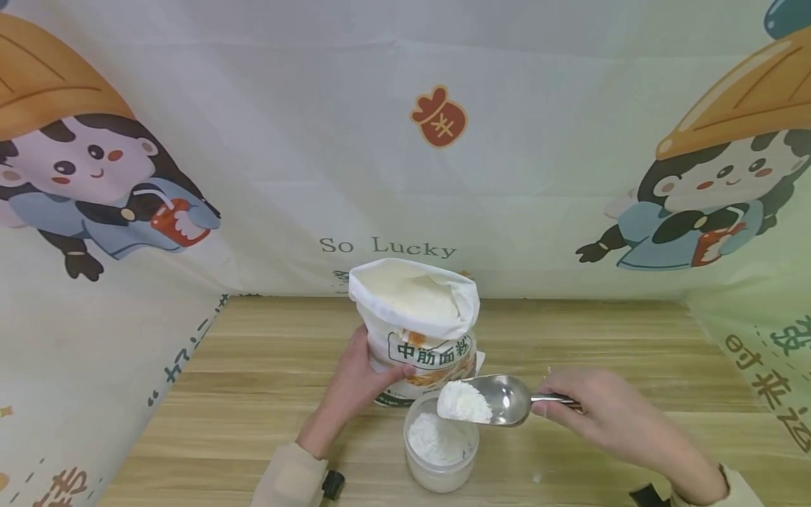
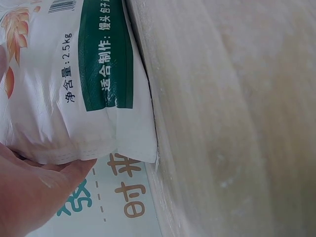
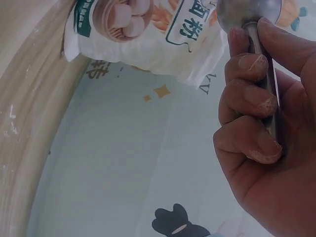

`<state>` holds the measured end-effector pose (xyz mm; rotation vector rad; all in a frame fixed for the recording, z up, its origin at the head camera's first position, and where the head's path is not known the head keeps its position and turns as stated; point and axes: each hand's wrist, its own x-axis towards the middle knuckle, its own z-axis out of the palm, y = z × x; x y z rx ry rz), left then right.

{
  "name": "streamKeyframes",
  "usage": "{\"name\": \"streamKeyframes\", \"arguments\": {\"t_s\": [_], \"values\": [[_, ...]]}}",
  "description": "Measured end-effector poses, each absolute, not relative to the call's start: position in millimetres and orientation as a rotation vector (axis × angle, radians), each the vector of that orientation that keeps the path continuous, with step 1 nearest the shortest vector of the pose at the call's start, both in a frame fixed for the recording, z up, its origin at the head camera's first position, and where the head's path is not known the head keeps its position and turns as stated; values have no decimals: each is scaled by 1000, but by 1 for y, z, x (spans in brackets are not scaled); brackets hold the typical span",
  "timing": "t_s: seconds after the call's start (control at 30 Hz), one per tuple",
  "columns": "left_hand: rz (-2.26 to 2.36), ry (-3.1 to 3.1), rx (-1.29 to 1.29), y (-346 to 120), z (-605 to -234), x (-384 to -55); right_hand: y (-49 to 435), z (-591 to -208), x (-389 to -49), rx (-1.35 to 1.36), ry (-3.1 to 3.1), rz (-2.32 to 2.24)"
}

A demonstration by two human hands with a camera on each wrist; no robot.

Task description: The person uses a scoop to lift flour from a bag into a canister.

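Note:
My right hand (image 1: pixel 598 415) holds a metal scoop (image 1: pixel 510 400) by its handle, fingers curled round it in the right wrist view. White flour (image 1: pixel 464 403) fills the front of the scoop, which is held over the rim of a clear round jar (image 1: pixel 440 475). More flour (image 1: pixel 437 438) lies inside that jar. Behind the jar stands an open white flour bag (image 1: pixel 405 352) with its top edge folded out and flour showing inside. My left hand (image 1: pixel 361 373) grips the bag's left side, thumb across the front. In the left wrist view its fingers curl against the bag (image 2: pixel 54 113).
The wooden table (image 1: pixel 253 373) carries a few white specks near the jar. A printed cloth (image 1: pixel 304 141) with cartoon figures hangs behind the table and along both sides. Dark straps show at both sleeves.

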<state>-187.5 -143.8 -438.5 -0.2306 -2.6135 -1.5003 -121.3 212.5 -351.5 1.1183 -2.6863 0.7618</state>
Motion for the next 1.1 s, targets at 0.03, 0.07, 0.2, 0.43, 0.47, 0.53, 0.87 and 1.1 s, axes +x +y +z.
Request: {"name": "streamKeyframes", "arguments": {"t_s": [0.03,0.07,0.2,0.43,0.47,0.53,0.87,1.1], "values": [[-1500,-2614,-229,-144,-438,-187,212,-352,-121,1118,-2689,753],[-1500,-2615,-227,-144,-438,-187,212,-352,-121,1124,-2686,743],[-1493,-2615,-229,-143,-438,-188,211,-353,-120,1126,-2703,721],[-1495,-2619,-234,-143,-438,-188,207,-352,-119,1142,-2742,611],[-1499,-2618,-233,-143,-438,-188,206,-352,-119,1147,-2736,588],[-1501,-2618,-232,-143,-438,-188,204,-352,-119,1162,-2728,539],[-1499,-2606,-236,-144,-439,-188,190,-344,-114,1153,-2716,321],[-1514,-2605,-238,-144,-439,-187,178,-341,-110,1115,-2652,134]]}}
